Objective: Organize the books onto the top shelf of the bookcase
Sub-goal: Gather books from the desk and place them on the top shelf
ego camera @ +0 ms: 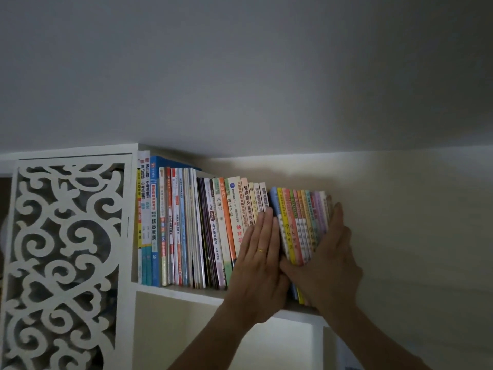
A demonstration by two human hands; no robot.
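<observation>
Step in hand, as I read it: seating the last bundle of thin books (301, 225) into the row on the top shelf (186, 291). Left hand (260, 259) lies flat, fingers straight and together, pressing the spines of the standing row just left of the bundle; ring on one finger. Right hand (326, 260) wraps the bundle from its right side, thumb across the lower spines, fingers up along the outer cover, so it is clamped on the bundle. The bundle leans slightly left at the top. To do it well: keep the left palm bracing the row so nothing tips, push the bundle upright and back until the spines line up, then release. Risk: the right end has no visible support beside the hand, so thin books may slump. Counts: two hands, one top shelf, one fretwork panel (64, 257) far left of the left hand. Bundle is roughly a dozen spines; the rest of the row roughly thirty, too tight to count exactly.
</observation>
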